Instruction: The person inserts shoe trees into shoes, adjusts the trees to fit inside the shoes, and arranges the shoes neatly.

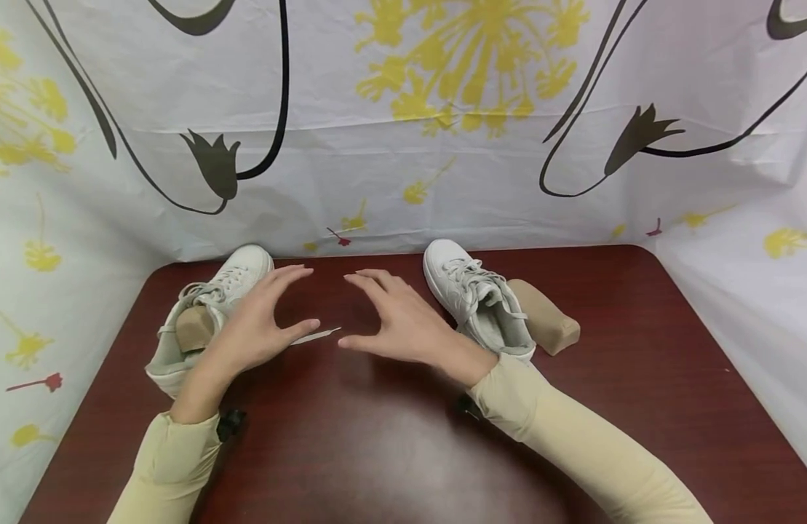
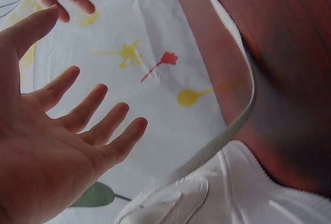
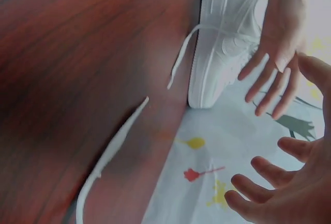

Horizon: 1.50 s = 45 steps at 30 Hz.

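Two white shoes [image 1: 236,275] on a dark red table [image 1: 377,429], left hand [image 1: 251,327] and right hand [image 1: 399,316] empty

Holds the hands raised, near each other but apart, palms turned inward, fingers spread and slightly bent, gripping nothing. Has the left nearest one shoe, with a tan insert [image 1: 195,327] sitting in its opening; has the right near the other, with a second tan insert [image 1: 546,318] lying just beside it on the tabletop. Shows a thin white lace [image 1: 314,337] in the gap between the hands; reveals in the right wrist view two lace ends [image 3: 116,144] near one another on the wood, not touching. Wears pale yellow sleeves [image 1: 573,422]. Faces a white cloth [image 1: 508,193] printed with flowers.
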Each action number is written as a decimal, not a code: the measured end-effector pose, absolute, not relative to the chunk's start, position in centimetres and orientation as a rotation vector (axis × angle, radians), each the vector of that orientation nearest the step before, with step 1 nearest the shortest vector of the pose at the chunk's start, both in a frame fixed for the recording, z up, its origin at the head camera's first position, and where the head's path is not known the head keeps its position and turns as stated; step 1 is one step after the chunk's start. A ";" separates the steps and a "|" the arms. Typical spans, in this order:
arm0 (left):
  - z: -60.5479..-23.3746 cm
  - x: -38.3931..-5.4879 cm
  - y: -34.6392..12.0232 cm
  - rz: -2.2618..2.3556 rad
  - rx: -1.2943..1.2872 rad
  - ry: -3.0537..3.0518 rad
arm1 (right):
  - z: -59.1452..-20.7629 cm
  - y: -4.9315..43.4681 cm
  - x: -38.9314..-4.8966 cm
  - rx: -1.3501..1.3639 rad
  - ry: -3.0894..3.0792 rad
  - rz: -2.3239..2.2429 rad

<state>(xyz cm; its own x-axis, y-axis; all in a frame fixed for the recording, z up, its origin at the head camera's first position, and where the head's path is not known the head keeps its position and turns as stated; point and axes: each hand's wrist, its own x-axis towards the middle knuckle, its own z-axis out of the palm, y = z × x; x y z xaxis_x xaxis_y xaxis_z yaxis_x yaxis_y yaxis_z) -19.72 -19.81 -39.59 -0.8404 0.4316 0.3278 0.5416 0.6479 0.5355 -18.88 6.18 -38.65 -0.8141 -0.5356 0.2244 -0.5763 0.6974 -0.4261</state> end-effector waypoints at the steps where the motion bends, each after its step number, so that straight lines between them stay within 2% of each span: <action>1: -39.7 -19.7 -19.6 -0.958 -0.804 -2.694 | -38.5 6.4 -18.9 0.933 -2.813 0.745; 28: -39.8 -19.9 -16.4 -1.014 -0.849 -2.728 | -37.0 12.6 -18.5 1.083 -2.740 0.625; 45: -40.6 -20.1 -13.5 -1.073 -0.933 -2.722 | -37.0 17.4 -18.8 1.030 -2.662 0.562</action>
<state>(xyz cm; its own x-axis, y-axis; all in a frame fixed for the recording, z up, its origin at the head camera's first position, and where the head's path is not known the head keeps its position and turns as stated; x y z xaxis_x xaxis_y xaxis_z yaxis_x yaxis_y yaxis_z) -20.10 -13.50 -40.60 -0.8131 0.5132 0.2746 0.5626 0.5720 0.5969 -18.80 17.44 -36.96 -0.7259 -0.5947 0.3455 -0.6836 0.6791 -0.2673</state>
